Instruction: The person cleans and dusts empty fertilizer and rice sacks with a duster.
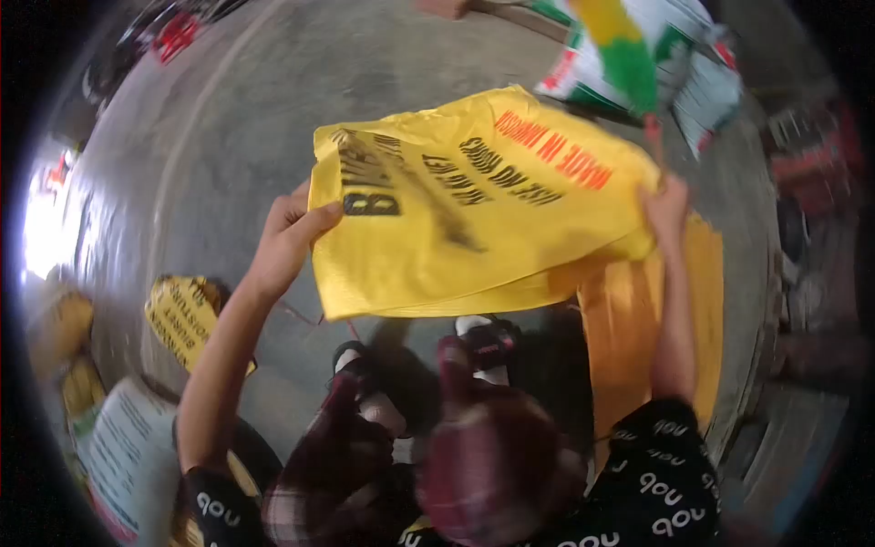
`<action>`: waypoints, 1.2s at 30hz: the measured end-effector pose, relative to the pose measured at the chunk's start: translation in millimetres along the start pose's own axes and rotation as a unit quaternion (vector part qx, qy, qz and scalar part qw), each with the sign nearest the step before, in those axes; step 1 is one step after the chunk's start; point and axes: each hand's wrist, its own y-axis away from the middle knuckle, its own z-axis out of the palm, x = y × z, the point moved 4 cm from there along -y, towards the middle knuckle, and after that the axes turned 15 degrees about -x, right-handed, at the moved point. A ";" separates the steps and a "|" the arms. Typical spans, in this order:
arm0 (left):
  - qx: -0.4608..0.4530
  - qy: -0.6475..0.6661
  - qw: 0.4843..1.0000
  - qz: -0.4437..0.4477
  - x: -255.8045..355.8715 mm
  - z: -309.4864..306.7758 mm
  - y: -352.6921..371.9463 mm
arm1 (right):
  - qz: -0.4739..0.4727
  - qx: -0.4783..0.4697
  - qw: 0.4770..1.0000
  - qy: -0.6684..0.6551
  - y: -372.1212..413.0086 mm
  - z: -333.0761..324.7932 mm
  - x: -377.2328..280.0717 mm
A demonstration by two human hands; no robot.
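Note:
A yellow woven sack (474,210) with black and orange printed lettering is held up in front of me, spread wide. My left hand (287,239) pinches its left edge, thumb over the printed face. My right hand (665,208) grips its right edge near the orange lettering. The sack hangs above my legs in plaid trousers and my dark sandals, over a grey concrete floor (228,155).
More yellow sacks (638,337) lie flat on the floor under my right arm. Another yellow printed sack (182,314) lies at the left, with a white printed bag (123,447) below it. White and green sacks (665,55) are piled at the top right.

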 end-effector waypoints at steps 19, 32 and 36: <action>-0.749 -0.197 0.630 0.058 35.3 493.3 19.8 | 0.358 0.030 0.912 0.197 291.2 -305.0 459.4; -0.569 -0.547 0.613 0.049 31.6 454.2 -8.4 | 0.197 0.039 0.962 -0.183 272.1 -14.3 176.5; -0.616 -0.555 0.558 0.033 38.7 444.8 6.8 | 0.269 -0.111 0.957 -0.001 261.4 12.9 191.6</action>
